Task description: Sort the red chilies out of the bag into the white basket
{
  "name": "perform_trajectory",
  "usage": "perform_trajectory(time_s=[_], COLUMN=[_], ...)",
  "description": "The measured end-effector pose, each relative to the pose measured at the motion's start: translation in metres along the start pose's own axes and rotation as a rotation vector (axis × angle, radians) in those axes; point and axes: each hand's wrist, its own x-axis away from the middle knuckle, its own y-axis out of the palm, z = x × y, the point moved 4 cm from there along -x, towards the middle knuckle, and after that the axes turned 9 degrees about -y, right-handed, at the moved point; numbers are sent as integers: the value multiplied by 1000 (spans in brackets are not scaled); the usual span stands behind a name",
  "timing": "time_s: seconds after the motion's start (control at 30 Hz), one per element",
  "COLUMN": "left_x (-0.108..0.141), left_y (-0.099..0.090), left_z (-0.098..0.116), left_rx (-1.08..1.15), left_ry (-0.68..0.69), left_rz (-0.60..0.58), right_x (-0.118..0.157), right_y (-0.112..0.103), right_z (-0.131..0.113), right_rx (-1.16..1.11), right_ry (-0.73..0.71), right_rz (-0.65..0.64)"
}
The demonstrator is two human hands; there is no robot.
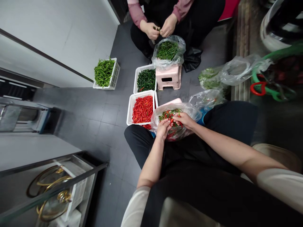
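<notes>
Over an open clear plastic bag point(156, 118) between my knees, both my hands are at work close together. My left hand point(163, 127) is closed with a red chili pepper point(172, 121) at its fingertips. My right hand point(183, 120) pinches a chili pepper by its green stem end point(179, 114), just right of the left fingers. Red chilies with green stems fill the bag below. Beside the bag, to the left, a white basket point(129, 115) holds loose red chilies point(142, 109).
A co-worker's hands point(162, 29) handle something small and green above a bag of green chilies point(167, 50) on a pink stool point(169, 77). White baskets hold dark green chilies point(146, 79) and light green chilies point(104, 72). Red-handled scissors point(258, 88) lie at right. A metal rack point(94, 168) stands lower left.
</notes>
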Motion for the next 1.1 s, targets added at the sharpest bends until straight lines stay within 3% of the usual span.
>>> perform_trajectory(time_s=[0.07,0.2,0.3,0.4,0.53,0.7,0.8,0.93,1.03,1.1], left_x=[1,4,3,3,4,1,2,6,-5,-14], left_y=[0,0,-2,-3,-2,1,2,-1,-5,-7], left_z=[1,1,2,4,2,-3,0,4,-1,-2], left_rx=[-25,-141,-197,-264,-386,-439,-500,-493,-559,-631], left_ry=[-10,-12,6,18,20,-51,-71,3,32,128], left_rz=[-82,-217,-216,-158,-96,-37,26,132,152,161], right_x=[0,1,2,2,5,5,2,-2,-13,-18], right_y=[1,3,-3,-10,-2,11,11,-5,-8,-4], right_z=[-2,1,5,6,4,-18,-20,-2,26,42], right_rx=[-63,-275,-195,30,227,921,1208,1198,1102,994], right_ry=[8,202,318,250,119,-299,-263,-80,-120,-174], right_rz=[-64,-207,-153,-23,-103,-79,-118,-135,-238,-321])
